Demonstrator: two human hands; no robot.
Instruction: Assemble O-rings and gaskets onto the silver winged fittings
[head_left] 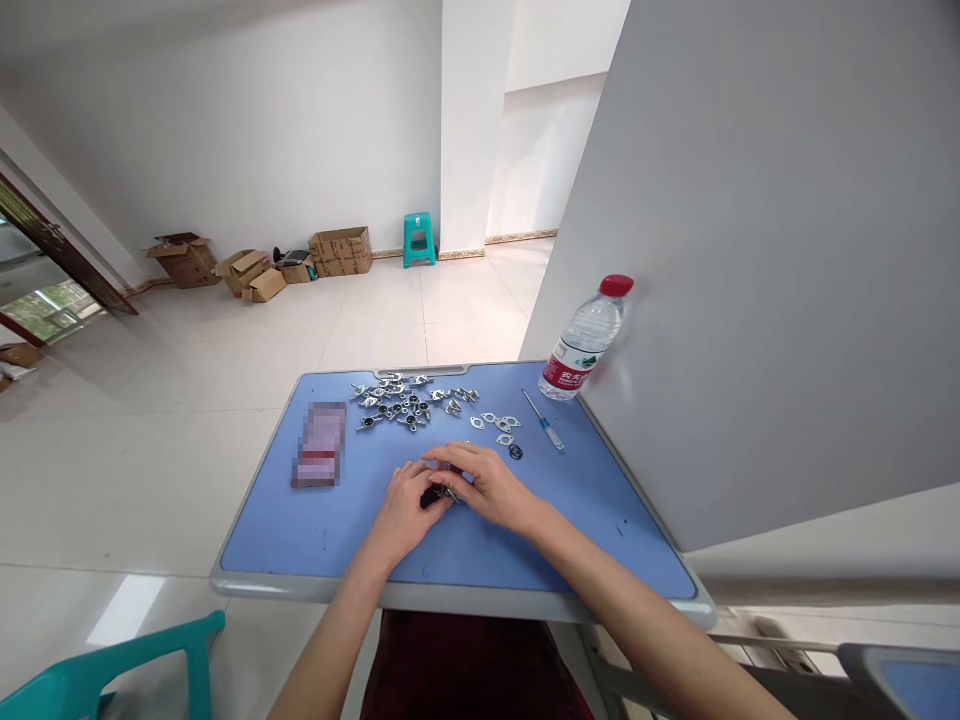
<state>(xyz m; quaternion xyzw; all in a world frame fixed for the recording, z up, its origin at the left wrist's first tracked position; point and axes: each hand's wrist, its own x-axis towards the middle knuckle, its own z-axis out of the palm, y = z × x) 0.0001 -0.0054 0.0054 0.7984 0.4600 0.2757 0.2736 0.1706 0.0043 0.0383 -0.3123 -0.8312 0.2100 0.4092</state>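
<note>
At the middle of the blue tabletop (pixel 360 540), my left hand (pixel 405 508) and my right hand (pixel 489 484) are closed together around a small metal part with a dark piece (pixel 430 496). My fingers cover most of it, so its exact kind is hidden. Beyond my hands lies a loose pile of small shiny metal fittings (pixel 411 408), some with black round openings. Several flat metal gaskets (pixel 505 440) are spread to the right of the pile. Beside them are black rubber rings (pixel 515 452). Farther right rests a screwdriver (pixel 543 420) with a blue and clear handle.
A red-capped water bottle (pixel 585 340) stands at the back right, by a grey panel (pixel 765 280). A blurred purple item (pixel 321 440) lies on the left. Cardboard boxes (pixel 341 252) and a teal stool (pixel 418 238) line the far wall; another teal stool (pixel 135 655) is lower left.
</note>
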